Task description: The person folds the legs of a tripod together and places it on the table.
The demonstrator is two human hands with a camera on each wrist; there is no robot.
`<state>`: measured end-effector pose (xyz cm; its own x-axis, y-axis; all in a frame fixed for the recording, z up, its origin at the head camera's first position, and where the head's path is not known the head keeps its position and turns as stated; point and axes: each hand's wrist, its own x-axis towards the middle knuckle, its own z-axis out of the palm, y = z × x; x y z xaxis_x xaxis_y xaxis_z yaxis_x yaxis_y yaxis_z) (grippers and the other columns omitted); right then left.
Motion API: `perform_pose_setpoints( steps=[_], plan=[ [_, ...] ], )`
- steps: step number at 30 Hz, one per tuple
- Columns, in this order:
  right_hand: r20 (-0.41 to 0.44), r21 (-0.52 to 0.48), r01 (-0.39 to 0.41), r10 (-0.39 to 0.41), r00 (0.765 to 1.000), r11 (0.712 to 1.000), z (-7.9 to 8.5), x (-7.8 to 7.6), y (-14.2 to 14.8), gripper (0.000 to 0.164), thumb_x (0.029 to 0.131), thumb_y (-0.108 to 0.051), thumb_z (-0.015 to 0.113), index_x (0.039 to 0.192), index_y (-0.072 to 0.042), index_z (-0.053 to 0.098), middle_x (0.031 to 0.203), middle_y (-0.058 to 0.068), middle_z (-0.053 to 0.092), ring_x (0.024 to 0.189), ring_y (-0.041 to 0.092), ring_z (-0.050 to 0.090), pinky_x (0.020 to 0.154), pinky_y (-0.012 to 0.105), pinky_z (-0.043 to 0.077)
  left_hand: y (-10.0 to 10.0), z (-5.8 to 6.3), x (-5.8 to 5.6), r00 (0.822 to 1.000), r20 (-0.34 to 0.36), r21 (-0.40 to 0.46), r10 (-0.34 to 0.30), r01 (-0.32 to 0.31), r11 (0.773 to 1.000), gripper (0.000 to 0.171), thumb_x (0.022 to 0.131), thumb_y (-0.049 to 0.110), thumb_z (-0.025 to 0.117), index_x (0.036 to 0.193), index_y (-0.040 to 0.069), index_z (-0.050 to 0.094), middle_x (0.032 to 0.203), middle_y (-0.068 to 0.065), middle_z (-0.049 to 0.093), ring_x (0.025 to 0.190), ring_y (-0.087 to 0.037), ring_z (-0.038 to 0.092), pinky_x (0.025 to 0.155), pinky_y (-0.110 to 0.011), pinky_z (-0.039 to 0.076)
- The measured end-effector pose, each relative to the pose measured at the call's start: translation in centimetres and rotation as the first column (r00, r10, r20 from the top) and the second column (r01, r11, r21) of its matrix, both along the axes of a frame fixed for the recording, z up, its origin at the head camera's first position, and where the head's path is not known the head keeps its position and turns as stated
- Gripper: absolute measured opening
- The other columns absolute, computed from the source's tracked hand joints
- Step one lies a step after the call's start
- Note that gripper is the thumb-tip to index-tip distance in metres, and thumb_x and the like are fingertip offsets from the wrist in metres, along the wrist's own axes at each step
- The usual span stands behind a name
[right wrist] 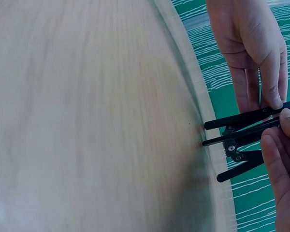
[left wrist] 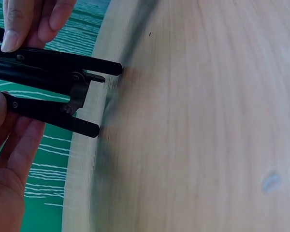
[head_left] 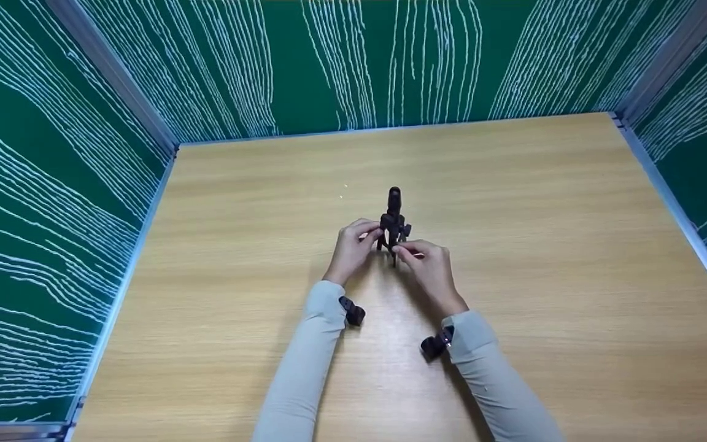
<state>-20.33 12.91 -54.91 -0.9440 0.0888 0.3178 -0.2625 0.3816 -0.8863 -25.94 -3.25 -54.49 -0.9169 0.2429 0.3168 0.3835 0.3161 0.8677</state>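
Note:
A small black tripod [head_left: 394, 201] stands upright in the middle, its top pointing away from me and its legs partly spread. My left hand [head_left: 353, 247] is on its left side, thumb and fingers pinching one leg [left wrist: 72, 124] near the upper part. From the right, my right hand [head_left: 430, 270] pinches another leg [right wrist: 251, 131] between thumb and forefinger. In both wrist views the leg tips are right at the tabletop. Small hinged braces [right wrist: 231, 148] join the legs to the centre. Fingers hide part of the tripod's upper section in the wrist views.
The tripod is over a wide wooden table [head_left: 544, 202]. Green panels with white wavy lines [head_left: 304, 73] rise behind it and at both sides, framed by metal posts [head_left: 114, 67]. Small dark wrist cameras [head_left: 433, 347] sit on both wrists. Tiny pale specks [head_left: 345, 185] lie beyond my left hand.

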Motion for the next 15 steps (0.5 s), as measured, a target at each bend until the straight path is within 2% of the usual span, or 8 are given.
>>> perform_pose_setpoints(
  steps=[6, 15],
  plan=[
    [-0.006, 0.026, 0.022, -0.022, 1.000, 0.999, -0.2, 0.1, -0.4, 0.013, 0.083, -0.010, 0.073, 0.088, 0.001, 0.075, 0.087, 0.017, 0.074, 0.073, 0.029, 0.072, 0.064, 0.018, 0.056, 0.2, -0.1, -0.5, 1.000, -0.020, -0.018, -0.007, 0.007, 1.000, 0.019, 0.089, 0.003, 0.064, 0.105, -0.003, 0.072, 0.098, -0.015, 0.072, 0.095, -0.025, 0.067, 0.087, -0.022, 0.053],
    [-0.088, -0.014, 0.079, -0.080, 0.993, 0.997, -0.8, 0.3, -1.2, 0.013, 0.082, -0.008, 0.074, 0.089, 0.003, 0.075, 0.086, 0.017, 0.074, 0.072, 0.028, 0.072, 0.065, 0.019, 0.057, 0.4, 0.0, -0.9, 0.999, 0.022, 0.021, -0.024, 0.024, 1.000, 0.019, 0.089, 0.002, 0.064, 0.106, -0.001, 0.072, 0.099, -0.015, 0.072, 0.097, -0.025, 0.067, 0.088, -0.021, 0.052]
  ],
)
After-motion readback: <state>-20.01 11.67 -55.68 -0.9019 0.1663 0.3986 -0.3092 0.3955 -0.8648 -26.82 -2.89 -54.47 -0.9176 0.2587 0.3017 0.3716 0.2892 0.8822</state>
